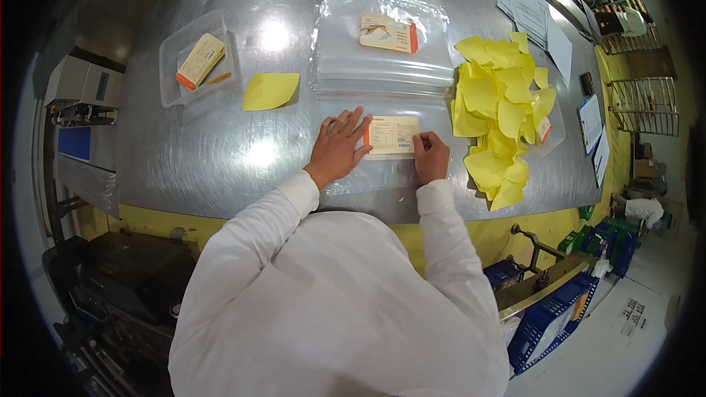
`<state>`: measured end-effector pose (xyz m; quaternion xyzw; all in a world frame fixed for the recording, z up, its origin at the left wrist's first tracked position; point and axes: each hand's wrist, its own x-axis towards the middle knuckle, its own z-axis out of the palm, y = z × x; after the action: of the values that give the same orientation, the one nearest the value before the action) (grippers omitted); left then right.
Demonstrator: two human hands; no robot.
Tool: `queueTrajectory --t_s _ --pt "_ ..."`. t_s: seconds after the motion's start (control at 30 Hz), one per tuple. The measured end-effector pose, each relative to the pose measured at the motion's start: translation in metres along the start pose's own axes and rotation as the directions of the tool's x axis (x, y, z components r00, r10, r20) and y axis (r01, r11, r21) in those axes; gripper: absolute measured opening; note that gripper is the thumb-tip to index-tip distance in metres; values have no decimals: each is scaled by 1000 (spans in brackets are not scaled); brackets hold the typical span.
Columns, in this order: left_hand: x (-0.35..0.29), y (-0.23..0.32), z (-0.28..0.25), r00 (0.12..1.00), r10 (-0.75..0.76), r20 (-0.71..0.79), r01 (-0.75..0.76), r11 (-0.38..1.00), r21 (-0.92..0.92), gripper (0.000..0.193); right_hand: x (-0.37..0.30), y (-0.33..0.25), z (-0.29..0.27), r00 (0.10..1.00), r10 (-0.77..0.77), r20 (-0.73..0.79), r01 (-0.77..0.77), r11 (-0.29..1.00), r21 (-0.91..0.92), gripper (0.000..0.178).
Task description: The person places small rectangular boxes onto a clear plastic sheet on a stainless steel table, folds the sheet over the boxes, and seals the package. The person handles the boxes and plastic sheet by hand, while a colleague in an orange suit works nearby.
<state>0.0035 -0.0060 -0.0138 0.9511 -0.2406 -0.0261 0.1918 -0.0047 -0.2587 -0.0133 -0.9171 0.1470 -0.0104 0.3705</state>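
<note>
A cream label card (392,136) with an orange edge lies on a clear bag (346,176) at the steel table's (220,154) near edge. The left hand (338,145) presses flat, fingers spread; the right hand (431,156) pinches the card's corner. Seemingly mid-positioning; sliding it calls for steadying the bag.

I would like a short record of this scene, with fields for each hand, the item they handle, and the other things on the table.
left hand: flat, fingers spread, on the left end of the label card
right hand: fingers curled at the card's right edge
label card: cream with an orange end, lying on a clear plastic bag
surface: steel table
bag stack: clear bags with a second card on top
yellow slips: loose pile at right
single yellow slip
clear tray: holds more cards
</note>
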Motion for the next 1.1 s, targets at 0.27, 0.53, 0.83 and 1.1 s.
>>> queueTrajectory --t_s 0.27,0.53,0.83,1.1 --pt "5 0 -7 998 -12 55 13 1000 -13 70 23 9 -5 899 -363 -243 343 931 -124 29" --pt "2 -2 -3 999 36 -18 -36 999 -27 73 -14 2 15 957 -271 105 284 805 -521 58" --pt "-41 -31 -43 919 346 188 -339 938 -69 67 -9 49 -34 973 -207 100 229 898 -375 60" --pt "-12 -27 -54 919 324 222 -268 931 -248 30 5 75 -61 997 72 5 -55 710 702 50"
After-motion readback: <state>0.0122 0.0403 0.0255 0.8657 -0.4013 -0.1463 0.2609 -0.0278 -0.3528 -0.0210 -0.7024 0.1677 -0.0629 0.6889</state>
